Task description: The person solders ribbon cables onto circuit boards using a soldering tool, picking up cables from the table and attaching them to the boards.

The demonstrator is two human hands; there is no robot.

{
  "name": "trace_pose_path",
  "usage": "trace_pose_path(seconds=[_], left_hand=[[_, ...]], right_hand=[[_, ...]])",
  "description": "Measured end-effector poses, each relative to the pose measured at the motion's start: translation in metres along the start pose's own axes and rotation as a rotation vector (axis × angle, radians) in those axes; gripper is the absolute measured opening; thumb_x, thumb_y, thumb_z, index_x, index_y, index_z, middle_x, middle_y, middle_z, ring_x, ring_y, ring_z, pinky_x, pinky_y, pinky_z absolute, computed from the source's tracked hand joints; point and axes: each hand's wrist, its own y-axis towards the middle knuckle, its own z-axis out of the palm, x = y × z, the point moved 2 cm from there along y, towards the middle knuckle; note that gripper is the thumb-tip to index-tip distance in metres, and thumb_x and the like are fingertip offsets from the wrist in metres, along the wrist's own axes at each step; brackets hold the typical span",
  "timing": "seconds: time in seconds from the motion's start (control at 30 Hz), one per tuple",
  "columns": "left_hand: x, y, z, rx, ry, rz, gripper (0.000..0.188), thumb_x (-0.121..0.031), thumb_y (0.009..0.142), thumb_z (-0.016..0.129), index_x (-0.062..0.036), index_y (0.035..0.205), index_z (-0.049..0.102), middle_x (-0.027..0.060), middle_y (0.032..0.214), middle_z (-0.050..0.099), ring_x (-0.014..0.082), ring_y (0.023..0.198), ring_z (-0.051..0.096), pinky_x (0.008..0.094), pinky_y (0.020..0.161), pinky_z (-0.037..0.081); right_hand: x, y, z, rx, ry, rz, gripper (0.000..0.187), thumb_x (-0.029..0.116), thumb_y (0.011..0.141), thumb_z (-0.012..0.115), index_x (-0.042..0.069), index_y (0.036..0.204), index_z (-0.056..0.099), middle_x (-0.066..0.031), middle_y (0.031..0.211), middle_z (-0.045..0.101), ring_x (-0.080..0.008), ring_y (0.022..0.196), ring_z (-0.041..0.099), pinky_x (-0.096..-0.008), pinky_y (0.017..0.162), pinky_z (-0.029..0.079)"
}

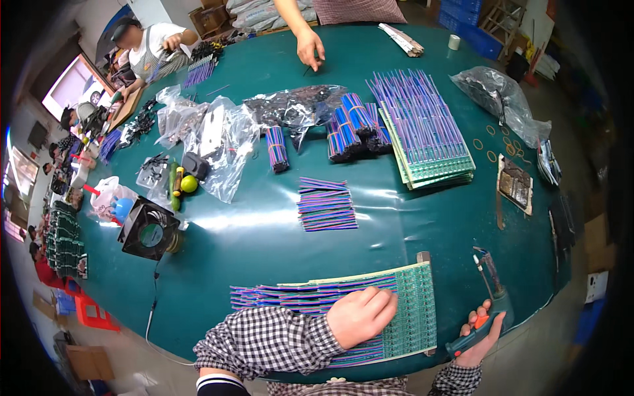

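My left hand (pixel 362 317) rests over a green circuit board panel (pixel 416 310) at the front of the table. Its fingers are curled together, and whatever they pinch is hidden. Rows of thin blue, purple and black wires (pixel 284 298) lie across the panel and stick out past its left side. In my right hand (pixel 481 338) is a teal soldering gun (pixel 500 310) with an orange trigger, closed around its handle. The gun's metal tip points up and away, just right of the panel. A loose pile of similar wires (pixel 327 206) lies beyond the panel.
Stacked wired panels (pixel 429 132) and banded wire bundles (pixel 356 125) stand farther back, beside plastic bags (pixel 224 135). A black fan (pixel 148 229) with a cable is at left; a soldering-tip tray (pixel 514 185) and rubber bands (pixel 492 156) at right. Another person's hand (pixel 309 49) reaches in opposite.
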Motion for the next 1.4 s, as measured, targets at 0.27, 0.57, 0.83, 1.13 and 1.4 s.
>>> trace_pose_path(seconds=[0.27,0.57,0.83,1.13,1.4], left_hand=[[0.005,-0.005,0.002,0.003,-0.026,-0.033,0.042,-0.012,0.077,0.061,0.0025,0.116,0.062,0.0095,0.105,0.06,0.0193,0.088,0.06,0.0302,0.075,0.054],[0.006,-0.009,0.017,-0.009,-0.081,-0.03,0.043,-0.014,0.079,0.057,0.0043,0.119,0.057,0.0098,0.101,0.058,0.0214,0.088,0.06,0.0313,0.074,0.053],[0.005,-0.014,0.024,-0.132,-0.15,-0.06,0.046,-0.012,0.081,0.055,0.0045,0.124,0.054,0.0103,0.103,0.055,0.0224,0.089,0.059,0.0321,0.074,0.053],[0.041,-0.002,-0.027,-0.351,-0.221,-0.221,0.033,-0.002,0.079,0.061,-0.0023,0.111,0.063,0.0098,0.097,0.059,0.0254,0.085,0.062,0.0346,0.073,0.054],[0.101,-0.011,-0.003,-0.297,-0.344,-0.344,0.03,0.004,0.077,0.062,-0.0036,0.106,0.063,0.01,0.1,0.058,0.0295,0.094,0.06,0.0379,0.081,0.052]], right_hand=[[-0.001,0.004,0.001,0.035,0.027,-0.013,0.042,0.041,0.105,0.042,0.002,0.121,0.045,-0.0107,0.096,0.059,-0.0213,0.088,0.063,-0.032,0.052,0.059],[0.01,0.003,-0.01,-0.074,-0.143,-0.008,0.046,0.041,0.103,0.048,0.002,0.126,0.051,-0.0064,0.099,0.061,-0.0178,0.087,0.06,-0.0294,0.061,0.055],[0.01,0.0,-0.004,-0.025,-0.223,-0.004,0.048,0.048,0.1,0.052,0.005,0.12,0.057,-0.0026,0.102,0.064,-0.0155,0.089,0.059,-0.0289,0.066,0.05],[0.009,0.004,0.003,0.005,-0.189,-0.01,0.046,0.047,0.098,0.055,0.005,0.117,0.055,-0.0013,0.101,0.061,-0.0152,0.088,0.057,-0.0286,0.065,0.049],[0.012,0.01,-0.006,0.157,-0.062,0.068,0.043,0.044,0.098,0.058,0.005,0.117,0.054,-0.0048,0.102,0.059,-0.0201,0.09,0.057,-0.0338,0.067,0.05]])
